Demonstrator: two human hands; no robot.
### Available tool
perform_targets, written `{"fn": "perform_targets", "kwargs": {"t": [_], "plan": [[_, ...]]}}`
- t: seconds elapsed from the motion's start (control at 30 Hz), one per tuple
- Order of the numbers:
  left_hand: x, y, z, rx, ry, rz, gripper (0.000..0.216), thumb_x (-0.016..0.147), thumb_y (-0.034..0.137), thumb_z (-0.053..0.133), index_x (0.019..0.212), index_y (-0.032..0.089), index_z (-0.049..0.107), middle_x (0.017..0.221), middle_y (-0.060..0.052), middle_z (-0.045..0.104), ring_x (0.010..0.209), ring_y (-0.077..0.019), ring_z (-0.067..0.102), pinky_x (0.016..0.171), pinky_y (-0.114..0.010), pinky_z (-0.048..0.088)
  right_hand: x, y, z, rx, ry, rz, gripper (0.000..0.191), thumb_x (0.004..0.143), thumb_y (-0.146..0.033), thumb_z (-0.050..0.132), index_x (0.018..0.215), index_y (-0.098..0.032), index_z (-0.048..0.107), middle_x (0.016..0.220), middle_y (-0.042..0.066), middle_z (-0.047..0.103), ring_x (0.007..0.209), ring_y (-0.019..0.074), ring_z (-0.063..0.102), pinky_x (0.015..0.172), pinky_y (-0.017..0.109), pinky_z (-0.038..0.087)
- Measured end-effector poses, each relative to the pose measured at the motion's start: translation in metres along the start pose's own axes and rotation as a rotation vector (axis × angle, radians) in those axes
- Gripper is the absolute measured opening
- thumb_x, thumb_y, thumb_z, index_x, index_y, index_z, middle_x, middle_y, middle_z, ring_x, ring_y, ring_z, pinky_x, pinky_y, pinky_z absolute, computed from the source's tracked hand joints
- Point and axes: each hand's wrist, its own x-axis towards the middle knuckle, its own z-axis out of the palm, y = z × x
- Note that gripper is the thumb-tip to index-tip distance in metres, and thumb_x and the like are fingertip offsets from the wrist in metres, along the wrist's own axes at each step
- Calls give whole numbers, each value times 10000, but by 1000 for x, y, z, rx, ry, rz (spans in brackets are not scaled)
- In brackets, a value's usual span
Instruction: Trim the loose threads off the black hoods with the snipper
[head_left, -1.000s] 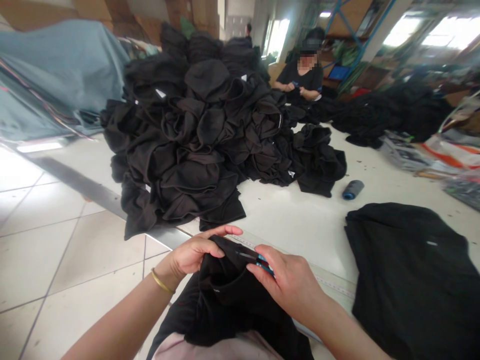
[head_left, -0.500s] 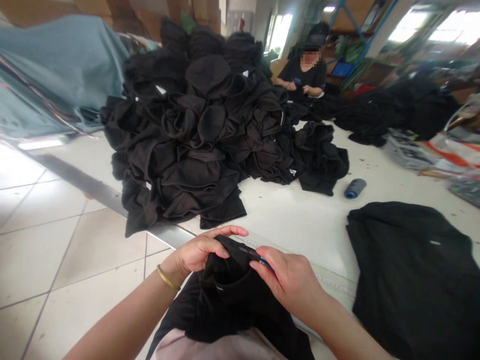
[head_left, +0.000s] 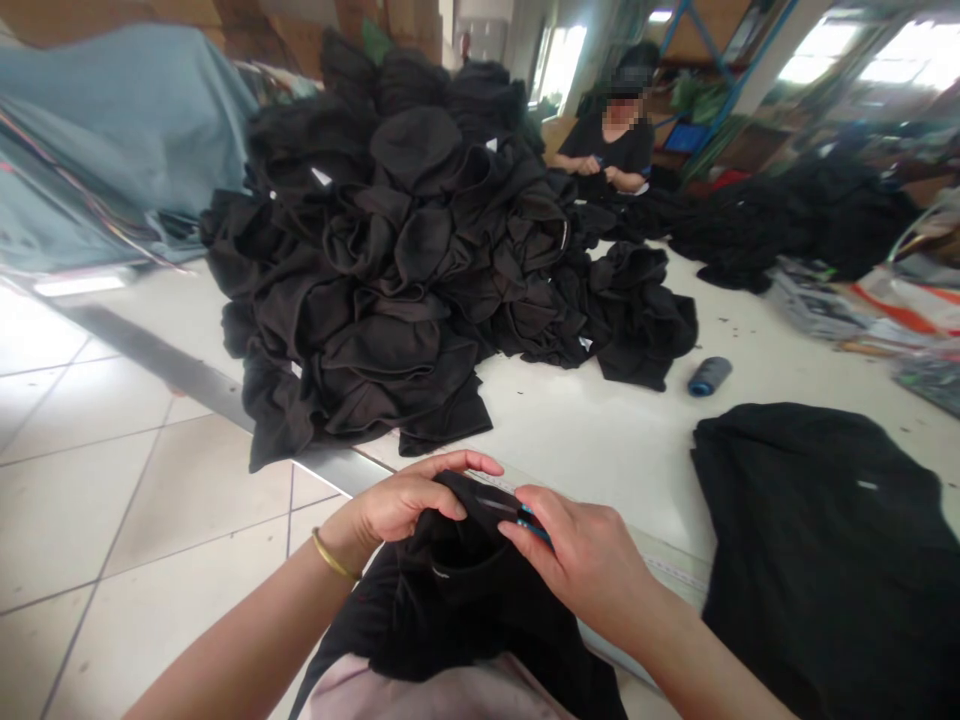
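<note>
The left hand (head_left: 416,503) pinches the upper edge of a black garment (head_left: 480,620) between its thumb and curled fingers, the index finger stretched out over the top towards the right hand (head_left: 581,545). A yellow bracelet (head_left: 335,556) circles the left wrist. The right hand is closed around snips (head_left: 529,522) with blue handles, held between thumb and fingers. Their blades point left over the dark cloth, close to the left thumb; whether they touch the cloth cannot be told. The garment lies over the person's lap in front of the counter (head_left: 592,430), its opening facing up, with a small pale mark just below the rim. Pale pink cloth (head_left: 427,690) shows beneath it.

A strip with ruler marks (head_left: 675,567) runs along the near edge of the counter. Beyond the hands rises a big pile (head_left: 367,270) of crumpled black clothes, a few white tags among them. To the right, a dark spool (head_left: 709,376) with a blue end lies on its side, just beyond a black shirt (head_left: 817,560) spread flat. Across the counter, a co-worker (head_left: 611,145) in black holds dark cloth in both hands
</note>
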Motion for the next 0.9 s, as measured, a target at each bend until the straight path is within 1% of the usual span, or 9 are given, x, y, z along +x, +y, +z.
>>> {"fn": "perform_targets", "kwargs": {"t": [0.27,0.4,0.5,0.73,0.9], "plan": [[0,1,1,47,36,-9,529,568,29,561,1076,176,553,863,-50,657,693,-142,595,619,-216,434,-3,1,2,63,-22,-1,241,934,-298,330,865,-169,522,652,7,630,521,136,600,469,227,356],[0,0,1,57,95,42,499,563,26,587,1037,179,565,858,-28,634,715,-138,589,634,-213,427,-7,6,-4,104,22,50,199,919,-323,369,904,-177,504,691,7,637,537,139,604,489,231,382],[1,-1,1,54,117,65,472,555,12,598,998,174,573,810,-13,628,682,-120,581,602,-190,414,-8,9,-8,108,31,71,203,913,-345,381,926,-177,495,699,8,639,535,138,602,494,230,392],[4,-1,4,21,77,76,468,557,-2,627,988,170,566,710,7,638,565,-86,557,510,-157,366,-8,4,0,62,21,13,274,929,-360,332,913,-155,514,713,30,659,548,152,619,486,239,385],[4,-2,3,58,75,70,457,570,1,627,993,165,573,720,4,636,585,-88,556,535,-163,378,-4,2,2,78,3,1,255,931,-329,340,892,-157,525,698,26,651,549,139,610,489,226,372]]}}
